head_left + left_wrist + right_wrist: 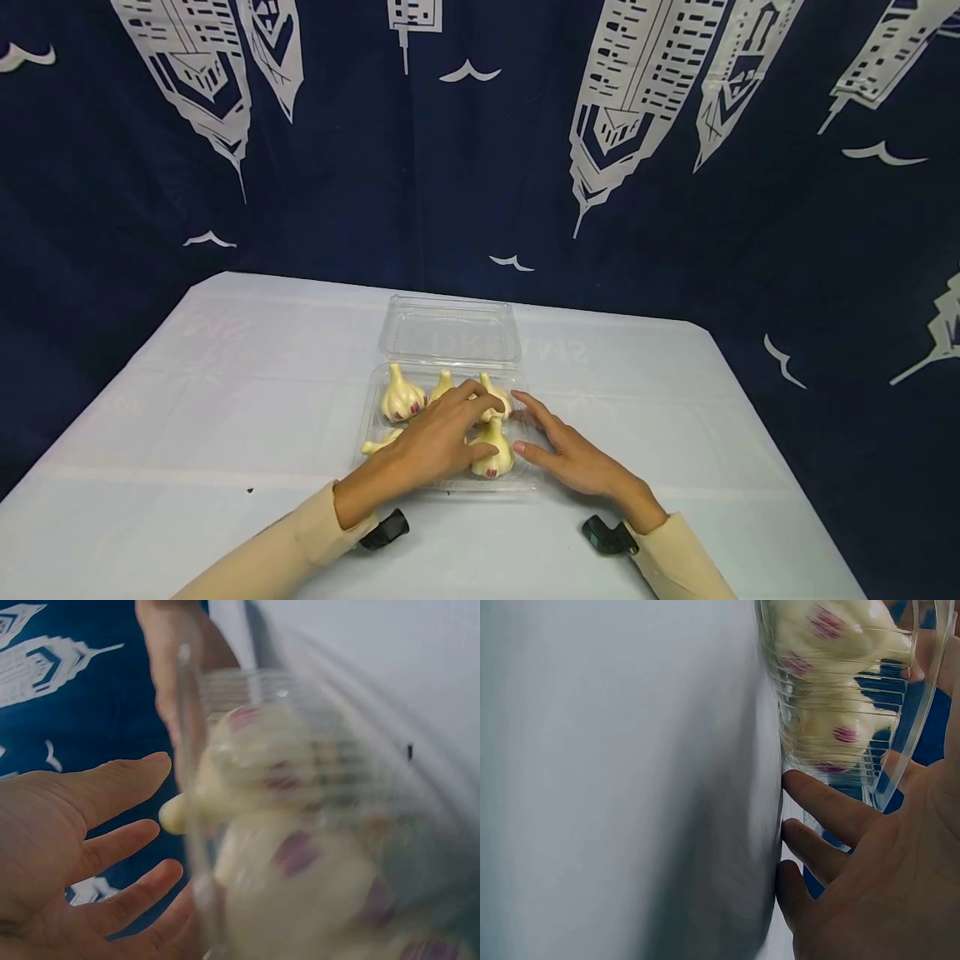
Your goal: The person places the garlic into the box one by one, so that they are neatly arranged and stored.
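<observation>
A clear plastic clamshell box (365, 446) lies with its lid (450, 331) folded back, holding several pale garlic bulbs with purple marks. My left hand (438, 437) reaches over the box, fingers spread above the right-hand bulbs; its thumb is by the front right bulb (492, 460), and whether it touches is unclear. Behind that bulb stands the back right one (497, 402), partly covered by my fingers. At the left, one bulb (403, 398) stands upright and another (378, 442) lies on its side. Beside the box's right wall, my right hand (576, 457) has its fingers loosely extended.
The box rests on a white-covered table (225, 400). A dark blue curtain (487, 167) with white building prints hangs behind it. A small dark speck (250, 490) lies on the cloth at the left. Dark devices (386, 529) are worn at both wrists.
</observation>
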Tool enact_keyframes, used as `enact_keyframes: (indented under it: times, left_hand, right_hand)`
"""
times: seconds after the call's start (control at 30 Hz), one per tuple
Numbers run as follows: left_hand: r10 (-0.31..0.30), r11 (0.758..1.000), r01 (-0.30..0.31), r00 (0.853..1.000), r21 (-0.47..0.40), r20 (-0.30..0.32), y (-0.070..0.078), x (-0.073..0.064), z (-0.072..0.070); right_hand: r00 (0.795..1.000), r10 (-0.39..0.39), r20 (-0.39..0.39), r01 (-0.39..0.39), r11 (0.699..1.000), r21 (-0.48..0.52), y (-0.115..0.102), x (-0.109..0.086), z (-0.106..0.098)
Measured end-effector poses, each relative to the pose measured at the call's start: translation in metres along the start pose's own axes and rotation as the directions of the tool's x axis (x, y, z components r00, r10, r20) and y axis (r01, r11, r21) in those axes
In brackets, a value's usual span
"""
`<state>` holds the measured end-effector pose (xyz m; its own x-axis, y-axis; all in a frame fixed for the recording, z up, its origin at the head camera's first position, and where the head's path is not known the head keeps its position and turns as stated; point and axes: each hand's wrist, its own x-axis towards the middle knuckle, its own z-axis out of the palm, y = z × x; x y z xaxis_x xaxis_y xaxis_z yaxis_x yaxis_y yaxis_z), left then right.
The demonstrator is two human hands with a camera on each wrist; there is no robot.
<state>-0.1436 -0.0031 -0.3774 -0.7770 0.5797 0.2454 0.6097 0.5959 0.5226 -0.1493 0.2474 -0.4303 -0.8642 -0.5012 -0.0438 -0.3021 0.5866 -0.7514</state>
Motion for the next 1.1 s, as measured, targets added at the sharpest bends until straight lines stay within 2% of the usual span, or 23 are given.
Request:
enact_keyframes:
  times: [0.2, 0.4, 0.53, 0.77, 0.87, 0.97, 1.1]
  left_hand:
    - [0.003, 1.0, -0.006, 0.994, -0.029, -0.109, -0.014, -0.009, -0.025]
    - [-0.034, 0.997, 0.017, 0.971, -0.074, -0.236, -0.039, -0.017, -0.052]
    - [-0.084, 0.993, 0.057, 0.959, -0.107, -0.272, -0.058, -0.023, -0.067]
    - [-0.212, 0.969, 0.171, 0.945, -0.176, -0.25, -0.087, -0.03, -0.083]
    - [-0.269, 0.951, 0.221, 0.936, -0.217, -0.226, -0.099, -0.03, -0.086]
    - [-0.34, 0.919, 0.284, 0.921, -0.273, -0.188, -0.108, -0.029, -0.087]
    - [-0.409, 0.86, 0.342, 0.906, -0.379, -0.11, -0.12, -0.027, -0.086]
  right_hand:
    - [1.0, -0.023, 0.008, 0.023, 1.0, -0.014, 0.002, 0.002, 0.0]
    - [0.998, -0.053, 0.02, 0.054, 0.998, -0.031, 0.001, 0.003, -0.001]
    - [0.997, -0.067, 0.031, 0.068, 0.997, -0.029, 0.002, 0.003, -0.002]
    - [0.998, -0.052, 0.021, 0.052, 0.999, -0.014, 0.003, 0.005, -0.007]
    - [0.999, -0.038, 0.001, 0.038, 0.999, 0.009, 0.002, 0.008, -0.011]
    - [0.999, -0.025, -0.029, 0.026, 0.999, 0.034, 0.001, 0.015, -0.015]
    - [0.997, -0.016, -0.08, 0.023, 0.996, 0.087, 0.003, 0.03, -0.023]
